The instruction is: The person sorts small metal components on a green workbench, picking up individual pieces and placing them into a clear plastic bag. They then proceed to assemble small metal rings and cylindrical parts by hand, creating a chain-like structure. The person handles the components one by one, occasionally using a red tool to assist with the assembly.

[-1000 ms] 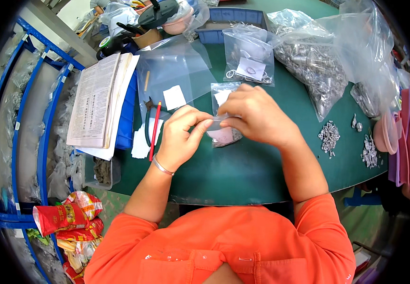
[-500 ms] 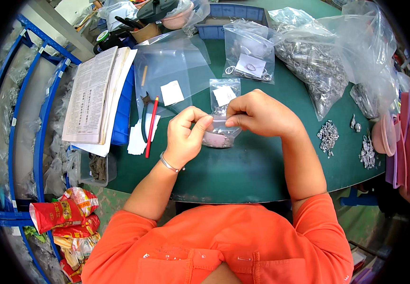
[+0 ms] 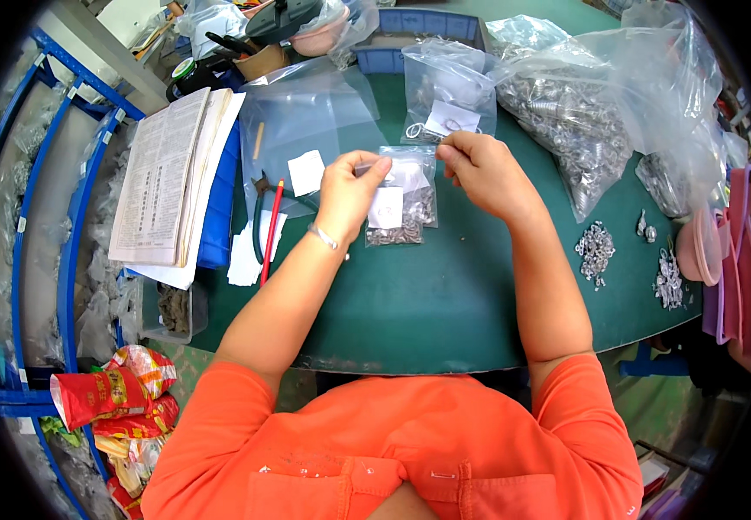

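Observation:
My left hand [image 3: 351, 195] is closed in a pinch on the top edge of a small clear zip bag [image 3: 394, 234]. A white paper slip shows in that bag, with small metal pieces gathered at its bottom. Partly behind it on the green table lies a second small zip bag [image 3: 428, 208], also holding a slip and metal pieces. My right hand [image 3: 486, 178] is closed, thumb and finger pressed together beside the second bag's upper right corner. Whether anything is between those fingertips I cannot make out.
Pliers [image 3: 259, 208] and a red pencil [image 3: 273, 230] lie left, near an open book [image 3: 163, 178]. A larger zip bag [image 3: 449, 87] and a big bag of metal parts [image 3: 566, 121] stand beyond. Small piles of metal pieces [image 3: 596, 251] lie right, near a pink cup [image 3: 698, 247].
The held bag has moved up and away from me, its white slip now facing up. My right hand has come off it, moving up and right. The left hand keeps its pinch.

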A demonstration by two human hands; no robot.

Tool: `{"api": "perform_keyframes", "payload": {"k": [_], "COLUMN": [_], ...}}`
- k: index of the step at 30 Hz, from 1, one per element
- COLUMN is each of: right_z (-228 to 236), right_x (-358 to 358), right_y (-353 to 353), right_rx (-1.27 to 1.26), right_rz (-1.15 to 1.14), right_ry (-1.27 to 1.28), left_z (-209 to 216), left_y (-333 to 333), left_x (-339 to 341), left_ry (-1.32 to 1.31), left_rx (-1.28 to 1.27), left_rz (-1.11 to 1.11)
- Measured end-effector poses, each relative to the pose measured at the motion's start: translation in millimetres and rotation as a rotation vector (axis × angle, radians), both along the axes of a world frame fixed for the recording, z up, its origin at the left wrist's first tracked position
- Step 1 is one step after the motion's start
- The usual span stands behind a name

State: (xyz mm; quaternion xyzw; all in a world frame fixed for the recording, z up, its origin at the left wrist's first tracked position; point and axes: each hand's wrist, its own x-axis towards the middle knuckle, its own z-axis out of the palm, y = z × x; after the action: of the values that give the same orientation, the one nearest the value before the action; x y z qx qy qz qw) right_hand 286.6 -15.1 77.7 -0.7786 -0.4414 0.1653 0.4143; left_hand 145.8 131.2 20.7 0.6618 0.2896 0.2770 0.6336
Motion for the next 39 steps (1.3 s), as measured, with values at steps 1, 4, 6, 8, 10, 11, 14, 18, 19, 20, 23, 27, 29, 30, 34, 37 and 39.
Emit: {"api": "perform_keyframes", "payload": {"k": [1, 4, 6, 8, 10, 11, 14, 18, 19, 20, 23, 27, 29, 30, 34, 37, 39], "right_z": [-6, -25, -39, -43, -39, -36, -22, -5, 6, 11, -14, -61, -74, -83, -95, -91, -88], "right_x": [1, 6, 5, 5, 10, 12, 3, -13, -18, -20, -6, 52, 69, 70, 53, 41, 35], "right_y": [1, 8, 16, 18, 14, 14, 16, -7, -23, -35, -95, -201, -233, -233, -215, -195, -186], "right_rx": [-0.024, -0.129, -0.1, 0.004, 0.125, 0.162, 0.317, 0.579, 0.547, 0.52, 0.522, 0.26, 0.121, 0.106, 0.026, -0.016, -0.008], "right_rz": [-0.033, -0.047, -0.046, -0.062, -0.059, -0.034, -0.018, -0.126, -0.112, -0.092, -0.146, -0.579, -0.638, -0.614, -0.514, -0.466, -0.492], "right_ry": [-0.025, -0.018, 0.146, 0.333, 0.529, 0.478, 0.283, -0.01, -0.072, -0.139, -0.287, -0.366, -0.367, -0.366, -0.363, -0.427, -0.377], "left_z": [-2, -1, -6, -10, -12, -10, 0, 9, 5, 0, -11, 1, 0, -1, 4, 2, 0], "left_y": [6, 15, 15, 11, 0, -3, 3, 35, 49, 54, 59, 23, 14, 6, -17, -20, -20], "left_x": [7, 18, 21, 21, 21, 20, 15, 31, 31, 32, 24, 2, -9, -12, -28, -47, -59], "left_ry": [0.006, 0.172, 0.088, -0.025, -0.174, -0.24, -0.385, -0.376, -0.291, -0.223, -0.097, -0.16, -0.156, -0.183, -0.219, -0.239, -0.237], "left_rx": [0.024, -0.033, -0.127, -0.191, -0.228, -0.179, -0.056, 0.053, 0.054, 0.139, 0.454, 0.411, 0.389, 0.358, 0.22, 0.209, 0.192], "left_rz": [-0.001, -0.094, -0.134, -0.119, -0.069, -0.062, -0.036, 0.042, 0.045, 0.102, 0.293, 0.308, 0.274, 0.245, 0.155, 0.171, 0.193]}}
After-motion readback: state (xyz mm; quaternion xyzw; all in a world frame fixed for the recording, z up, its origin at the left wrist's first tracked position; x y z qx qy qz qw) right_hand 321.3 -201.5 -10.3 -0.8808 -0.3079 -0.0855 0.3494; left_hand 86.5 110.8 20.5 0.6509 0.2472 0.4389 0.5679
